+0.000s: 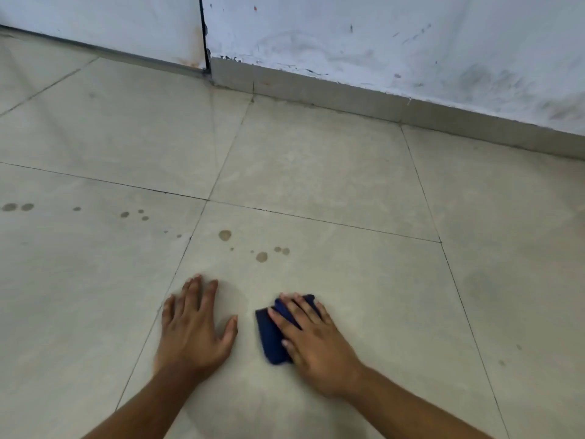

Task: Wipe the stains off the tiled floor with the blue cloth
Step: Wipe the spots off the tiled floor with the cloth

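A folded dark blue cloth [271, 335] lies on the beige tiled floor [316, 172]. My right hand [311, 343] presses flat on it with straight fingers, covering its right half. My left hand [193, 324] rests flat on the bare tile just left of the cloth, fingers spread. Several dark round stains dot the floor beyond my hands: one [224, 235], another [261, 256], a small pair [281, 250]. More stains trail to the left [125, 214], out to the frame's left edge [9, 206].
A scuffed white wall [380, 42] with a grey skirting [316, 90] runs across the back. A dark vertical gap [204, 33] splits the wall from a white panel on the left. A faint dark smudge [484, 288] marks the tile to the right.
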